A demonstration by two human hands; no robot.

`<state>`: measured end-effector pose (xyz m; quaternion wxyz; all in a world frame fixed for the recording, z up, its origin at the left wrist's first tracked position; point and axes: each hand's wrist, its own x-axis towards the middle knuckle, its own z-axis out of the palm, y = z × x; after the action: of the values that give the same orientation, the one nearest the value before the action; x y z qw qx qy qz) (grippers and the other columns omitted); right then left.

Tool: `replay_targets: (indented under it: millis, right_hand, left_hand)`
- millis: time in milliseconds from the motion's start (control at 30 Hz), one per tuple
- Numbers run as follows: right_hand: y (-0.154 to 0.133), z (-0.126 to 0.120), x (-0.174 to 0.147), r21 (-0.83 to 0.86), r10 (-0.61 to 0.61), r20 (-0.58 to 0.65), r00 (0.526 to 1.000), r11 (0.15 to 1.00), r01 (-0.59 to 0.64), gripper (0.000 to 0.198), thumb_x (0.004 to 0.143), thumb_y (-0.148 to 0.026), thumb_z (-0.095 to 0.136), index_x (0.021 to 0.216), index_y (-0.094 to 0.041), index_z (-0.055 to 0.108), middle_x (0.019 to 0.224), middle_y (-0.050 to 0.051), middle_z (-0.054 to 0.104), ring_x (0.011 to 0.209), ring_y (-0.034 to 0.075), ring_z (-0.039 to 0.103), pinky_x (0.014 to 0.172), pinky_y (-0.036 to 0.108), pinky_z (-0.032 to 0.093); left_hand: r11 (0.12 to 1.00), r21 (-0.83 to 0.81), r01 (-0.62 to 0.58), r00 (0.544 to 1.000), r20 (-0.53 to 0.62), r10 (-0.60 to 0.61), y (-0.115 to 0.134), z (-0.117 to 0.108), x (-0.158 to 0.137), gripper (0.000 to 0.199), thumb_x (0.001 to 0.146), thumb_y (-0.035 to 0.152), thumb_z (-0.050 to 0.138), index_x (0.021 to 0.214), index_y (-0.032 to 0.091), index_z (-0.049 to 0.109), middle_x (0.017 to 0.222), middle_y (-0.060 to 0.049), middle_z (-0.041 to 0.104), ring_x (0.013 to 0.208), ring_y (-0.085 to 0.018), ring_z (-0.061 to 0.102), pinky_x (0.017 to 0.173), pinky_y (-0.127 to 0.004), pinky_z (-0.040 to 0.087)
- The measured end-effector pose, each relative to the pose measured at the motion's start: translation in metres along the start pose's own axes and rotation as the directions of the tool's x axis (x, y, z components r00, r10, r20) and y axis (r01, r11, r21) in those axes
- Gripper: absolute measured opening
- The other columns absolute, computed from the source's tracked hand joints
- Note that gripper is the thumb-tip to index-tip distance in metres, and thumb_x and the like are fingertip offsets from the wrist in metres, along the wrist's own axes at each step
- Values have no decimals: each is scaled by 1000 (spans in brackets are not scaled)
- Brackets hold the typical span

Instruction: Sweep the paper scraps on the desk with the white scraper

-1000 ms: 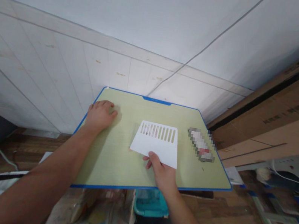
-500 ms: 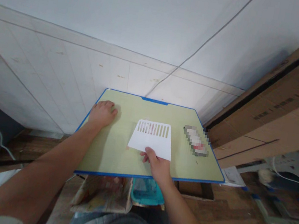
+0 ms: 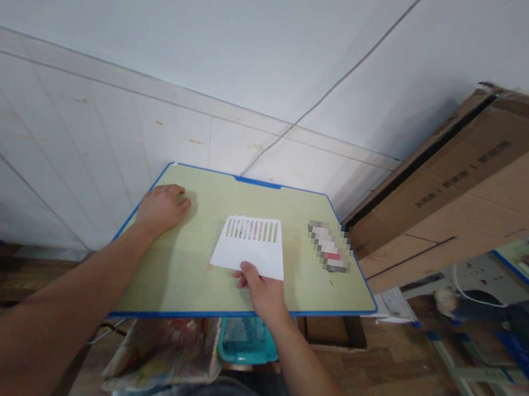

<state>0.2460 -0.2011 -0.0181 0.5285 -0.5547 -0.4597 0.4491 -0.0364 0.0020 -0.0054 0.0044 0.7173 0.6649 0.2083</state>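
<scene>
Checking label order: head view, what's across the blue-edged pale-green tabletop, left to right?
Bare left hand, white slotted trapezoidal panel held by right hand, pixelated grey-and-white oblong item with red patch.

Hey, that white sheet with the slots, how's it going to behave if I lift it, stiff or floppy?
The white sheet is probably fairly stiff: it looks flat though the right hand holds only its near edge. It's likely light, since it appears thin. The narrow strips between its slots might bend more easily.
</scene>
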Motion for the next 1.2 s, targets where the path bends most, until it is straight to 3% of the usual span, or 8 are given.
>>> replay_targets:
  millis: [333, 700, 800, 1200]
  right_hand:
    - [-1, -5, -10, -67, -7, -6, 1000, 998, 7, 42, 93, -65, 81, 78, -26, 79, 78, 10, 87, 70, 27, 79, 79, 41, 69]
    - [-3, -12, -24, -172, 50, 4, 999, 984, -49, 61, 96, -83, 77, 64, -31, 73, 85, 13, 90, 87, 34, 87, 95, 47, 72]
    - [1, -13, -24, -187, 41, -7, 999, 982, -42, 61, 97, -83, 76, 65, -31, 75, 83, 13, 89, 89, 34, 87, 100, 49, 71]
    - [-4, -13, -22, -172, 30, -16, 999, 985, -32, 58, 96, -81, 77, 74, -28, 84, 80, 12, 89, 85, 34, 87, 96, 48, 71]
  left_hand:
    - [996, -89, 4, 1000, -22, -6, -6, 3, 1, 48, 102, 43, 60, 136, 21, 86, 151, -20, 86, 149, -42, 75, 134, -55, 56]
    - [994, -100, 46, 998, -41, -50, -8, 7, 4, 48, 103, 41, 59, 135, 18, 88, 154, -20, 85, 149, -42, 76, 134, -55, 57]
    - [993, -110, 49, 998, -37, -54, -12, 8, 7, 47, 103, 43, 61, 135, 20, 87, 154, -19, 85, 149, -42, 75, 134, -56, 56]
    - [991, -132, 17, 1000, -17, -20, -10, 6, 5, 46, 102, 41, 61, 131, 19, 88, 151, -20, 86, 149, -42, 76, 135, -55, 56]
